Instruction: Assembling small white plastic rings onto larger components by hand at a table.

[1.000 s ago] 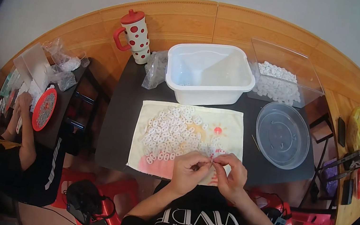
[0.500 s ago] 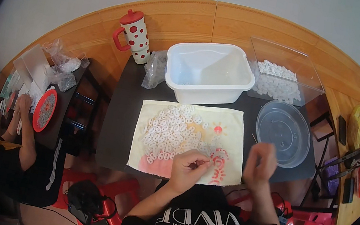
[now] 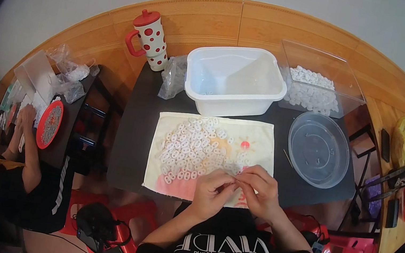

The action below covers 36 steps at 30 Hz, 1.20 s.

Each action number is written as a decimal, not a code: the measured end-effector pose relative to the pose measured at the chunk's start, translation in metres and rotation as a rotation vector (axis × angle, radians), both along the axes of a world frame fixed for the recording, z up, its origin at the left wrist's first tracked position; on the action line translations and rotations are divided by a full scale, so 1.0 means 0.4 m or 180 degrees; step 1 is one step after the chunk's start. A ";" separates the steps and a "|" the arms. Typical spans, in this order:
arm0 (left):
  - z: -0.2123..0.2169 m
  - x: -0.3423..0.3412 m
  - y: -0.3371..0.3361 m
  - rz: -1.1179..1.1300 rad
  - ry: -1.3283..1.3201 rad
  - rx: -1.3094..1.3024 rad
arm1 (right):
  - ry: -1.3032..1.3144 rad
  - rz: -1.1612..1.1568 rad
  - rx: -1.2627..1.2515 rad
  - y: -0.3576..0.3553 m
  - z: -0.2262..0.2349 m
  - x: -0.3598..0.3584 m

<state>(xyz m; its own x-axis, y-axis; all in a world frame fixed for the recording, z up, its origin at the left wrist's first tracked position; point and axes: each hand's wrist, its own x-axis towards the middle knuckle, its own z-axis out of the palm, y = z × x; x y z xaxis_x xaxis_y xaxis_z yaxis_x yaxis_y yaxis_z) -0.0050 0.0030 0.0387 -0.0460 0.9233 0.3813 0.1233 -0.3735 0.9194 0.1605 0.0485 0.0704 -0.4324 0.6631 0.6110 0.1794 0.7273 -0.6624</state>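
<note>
My left hand (image 3: 212, 193) and my right hand (image 3: 260, 192) meet fingertip to fingertip above the near edge of a cream towel (image 3: 261, 135). Both are closed in a pinch; whatever sits between the fingers is too small to make out. Left of them, many small white two-holed pieces (image 3: 193, 146) lie spread across the towel, and a few lie just beyond my fingers. A clear round shallow plastic dish (image 3: 317, 149) stands to the right with a few tiny bits in it. Along its left side lies a thin stick (image 3: 288, 158).
Behind the towel stands a white plastic tub (image 3: 229, 111), with a clear box (image 3: 344, 104) of white pieces to its right. A red-dotted tumbler (image 3: 153, 44) and a crumpled plastic bag (image 3: 172, 79) are at the back left. Another person's hands (image 3: 27, 116) work near a red tray (image 3: 51, 124).
My right hand has come left from beside the round dish to meet my left hand, its fingers now pinched at the left fingertips. The left hand has barely moved.
</note>
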 end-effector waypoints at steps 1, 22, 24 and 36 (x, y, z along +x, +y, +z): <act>-0.002 -0.003 -0.001 0.0013 0.0069 0.0035 | 0.0059 0.0002 -0.0073 -0.003 -0.007 -0.004; -0.055 -0.018 -0.015 -0.0522 -0.1484 -0.0735 | 0.1415 0.0230 -0.2164 -0.019 -0.103 -0.046; -0.059 -0.018 -0.014 -0.0492 -0.1476 -0.0745 | 0.1385 0.0214 -0.2156 -0.019 -0.103 -0.047; -0.062 -0.018 -0.014 -0.0587 -0.1606 -0.0685 | 0.1286 0.0196 -0.2025 -0.015 -0.104 -0.046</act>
<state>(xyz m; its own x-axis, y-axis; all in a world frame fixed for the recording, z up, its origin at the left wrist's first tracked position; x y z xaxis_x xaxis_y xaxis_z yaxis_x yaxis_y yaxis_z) -0.0123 -0.0025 0.0138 -0.0043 0.9876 0.1567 -0.3994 -0.1453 0.9052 0.1420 0.0425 0.0287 -0.3036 0.9228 0.2373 -0.1952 0.1836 -0.9634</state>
